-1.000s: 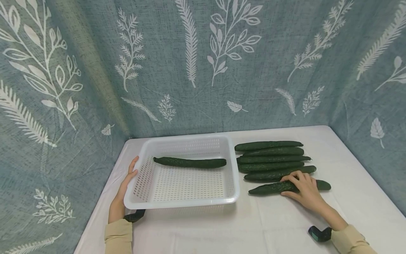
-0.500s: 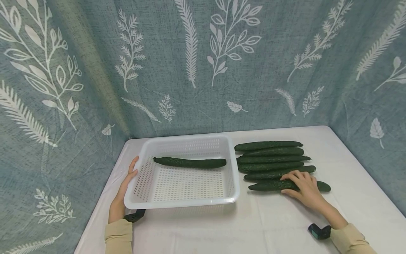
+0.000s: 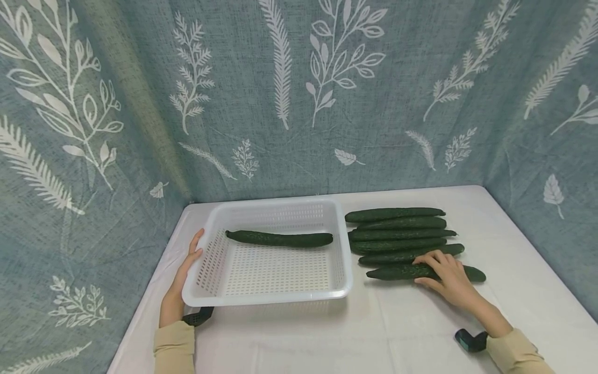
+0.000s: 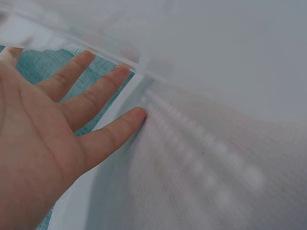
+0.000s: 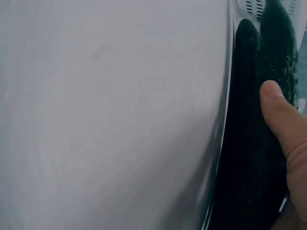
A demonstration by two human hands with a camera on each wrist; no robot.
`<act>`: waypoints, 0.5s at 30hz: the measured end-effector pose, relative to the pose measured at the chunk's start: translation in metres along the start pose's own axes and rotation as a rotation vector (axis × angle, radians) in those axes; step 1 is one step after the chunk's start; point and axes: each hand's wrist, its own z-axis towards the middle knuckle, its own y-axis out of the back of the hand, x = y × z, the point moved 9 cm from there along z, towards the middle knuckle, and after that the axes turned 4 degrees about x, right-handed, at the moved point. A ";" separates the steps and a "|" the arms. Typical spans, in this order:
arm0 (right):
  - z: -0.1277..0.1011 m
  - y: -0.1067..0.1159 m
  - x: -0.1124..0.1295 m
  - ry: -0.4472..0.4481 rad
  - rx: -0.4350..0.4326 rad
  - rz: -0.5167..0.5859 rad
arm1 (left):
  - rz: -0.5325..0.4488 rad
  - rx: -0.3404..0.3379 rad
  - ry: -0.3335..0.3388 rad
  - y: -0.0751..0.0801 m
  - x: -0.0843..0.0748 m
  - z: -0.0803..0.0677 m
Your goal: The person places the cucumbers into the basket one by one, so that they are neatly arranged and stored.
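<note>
My right hand (image 3: pixel 447 279) grips the nearest cucumber (image 3: pixel 397 272) around its middle, with the fingers over the far side and the thumb on the near side. In the right wrist view, the thumb (image 5: pixel 283 115) presses against dark green skin. Just beyond lie several more cucumbers (image 3: pixel 402 234), side by side. One cucumber (image 3: pixel 280 239) rests inside the white plastic basket (image 3: pixel 266 301), toward its far side. Against the basket's left wall is my left hand (image 3: pixel 183 272); its fingers (image 4: pixel 103 136) are spread and fairly straight in the left wrist view.
A white cloth (image 3: pixel 317 337) covers the table. Blue-green curtains (image 3: pixel 233 93) with white leaf prints hang behind and at both sides. Black wrist devices show at the left wrist (image 3: pixel 198 317) and right wrist (image 3: pixel 471 341).
The gripped cucumber's left end has swung slightly away from me, so it lies nearly level with the row. My right hand barely moved, and my left hand stays at the basket.
</note>
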 end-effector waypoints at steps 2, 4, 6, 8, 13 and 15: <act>0.001 0.001 0.000 0.009 -0.003 0.002 | 0.004 -0.017 0.014 -0.011 -0.008 0.001; 0.001 0.001 0.001 0.019 -0.008 0.004 | 0.002 -0.055 0.034 -0.015 -0.013 0.001; 0.002 0.002 0.002 0.033 -0.008 0.008 | 0.009 -0.094 0.059 -0.016 -0.014 0.002; 0.003 0.002 0.003 0.047 -0.005 0.007 | 0.024 -0.125 0.092 -0.016 -0.014 0.002; 0.006 0.004 0.008 0.075 0.005 -0.020 | 0.036 -0.149 0.130 -0.013 -0.012 0.002; 0.007 0.007 0.010 0.086 0.001 -0.032 | 0.039 -0.149 0.141 -0.015 -0.012 0.002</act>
